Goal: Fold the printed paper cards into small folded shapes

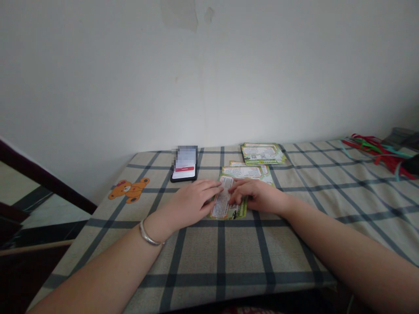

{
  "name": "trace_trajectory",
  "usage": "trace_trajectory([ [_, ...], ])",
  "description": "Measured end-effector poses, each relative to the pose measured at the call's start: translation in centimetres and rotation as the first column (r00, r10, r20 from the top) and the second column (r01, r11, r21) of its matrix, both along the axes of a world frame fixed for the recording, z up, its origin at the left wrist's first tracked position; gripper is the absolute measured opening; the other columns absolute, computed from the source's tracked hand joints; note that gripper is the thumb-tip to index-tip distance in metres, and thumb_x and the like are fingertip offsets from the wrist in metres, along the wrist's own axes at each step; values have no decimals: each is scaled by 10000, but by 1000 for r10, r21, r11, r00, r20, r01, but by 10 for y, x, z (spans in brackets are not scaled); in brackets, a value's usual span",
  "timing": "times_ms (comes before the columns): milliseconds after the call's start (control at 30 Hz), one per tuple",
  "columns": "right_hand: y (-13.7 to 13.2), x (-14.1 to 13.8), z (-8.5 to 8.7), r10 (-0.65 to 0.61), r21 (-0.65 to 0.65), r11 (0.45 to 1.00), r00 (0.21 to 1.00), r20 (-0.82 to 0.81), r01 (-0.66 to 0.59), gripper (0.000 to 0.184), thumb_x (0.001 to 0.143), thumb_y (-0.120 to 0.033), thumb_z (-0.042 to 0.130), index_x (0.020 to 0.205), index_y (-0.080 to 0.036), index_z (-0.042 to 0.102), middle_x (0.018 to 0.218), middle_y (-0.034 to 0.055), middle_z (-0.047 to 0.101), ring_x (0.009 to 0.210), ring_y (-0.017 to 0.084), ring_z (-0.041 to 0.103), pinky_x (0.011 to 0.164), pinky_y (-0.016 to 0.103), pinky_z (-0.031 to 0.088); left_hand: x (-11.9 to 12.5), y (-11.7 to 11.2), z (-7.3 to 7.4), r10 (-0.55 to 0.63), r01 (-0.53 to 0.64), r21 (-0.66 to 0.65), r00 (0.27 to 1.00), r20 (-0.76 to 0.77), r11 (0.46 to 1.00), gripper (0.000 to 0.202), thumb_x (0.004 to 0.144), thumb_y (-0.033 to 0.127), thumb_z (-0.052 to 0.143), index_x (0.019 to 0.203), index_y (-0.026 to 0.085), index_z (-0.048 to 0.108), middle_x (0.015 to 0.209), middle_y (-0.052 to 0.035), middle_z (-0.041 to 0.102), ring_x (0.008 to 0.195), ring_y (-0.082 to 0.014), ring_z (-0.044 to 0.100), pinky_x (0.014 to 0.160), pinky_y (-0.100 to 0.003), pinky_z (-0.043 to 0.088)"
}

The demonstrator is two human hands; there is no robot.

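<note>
A printed green-and-white leaflet (224, 203) lies on the checked tablecloth between my hands. My left hand (194, 201) rests along its left edge, fingers stretched out over the paper. From the other side my right hand (253, 195) lies on the leaflet, its fingers bent but apart and touching the printed face. Part of the sheet is hidden under both hands. Just behind are more leaflets (245, 171) of the same print, partly overlapped by the front one. Farther back sits another stack of leaflets (262, 153).
A phone (184, 168) with a lit screen lies left of the leaflets. A teddy bear picture (129, 190) is on the tablecloth (196, 257) near its left edge. Red and green ribbons (376, 152) lie in a heap at far right. A wall (209, 87) stands behind.
</note>
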State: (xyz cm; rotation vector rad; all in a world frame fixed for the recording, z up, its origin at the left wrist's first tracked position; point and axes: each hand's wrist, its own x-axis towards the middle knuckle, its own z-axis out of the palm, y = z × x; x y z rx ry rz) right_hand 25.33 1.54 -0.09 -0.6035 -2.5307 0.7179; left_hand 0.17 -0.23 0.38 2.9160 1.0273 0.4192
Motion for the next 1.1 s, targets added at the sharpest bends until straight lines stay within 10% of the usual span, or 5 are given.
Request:
trace_trajectory([
  [167,-4,2,3,8,-128,992,1000,7,-7,107,766,-102,652,805,-192,612,972,5,733,1038,134,625,1138,464,220,-1,1,0,-37,37,-1,999,-17,999,323,917,241,497,1225,207,590,1389,-66,520,1263,-212,482,1084,-413,388],
  [433,-1,5,7,94,-139,985,992,-85,-106,188,751,-321,743,849,-174,678,975,57,722,1008,164,627,941,360,461,-1,1,2,-42,42,6,999,-33,999,319,897,241,537,1203,185,607,1344,-61,565,1265,-209,480,1095,-400,377],
  [833,-1,10,10,-58,-142,988,998,23,61,233,877,-336,590,781,-149,691,752,31,668,723,126,593,687,259,466,3,-7,11,35,-33,21,996,-77,999,245,900,256,538,1104,175,647,1169,-74,627,1093,-219,569,975,-396,466],
  [1100,-5,8,6,-230,-228,937,959,165,264,166,848,-308,600,901,-167,668,621,-34,588,536,85,488,491,197,346,-1,-6,4,25,-25,-25,999,-25,999,448,999,431,300,1193,153,594,1362,-105,535,1323,-234,417,1093,-418,371],
])
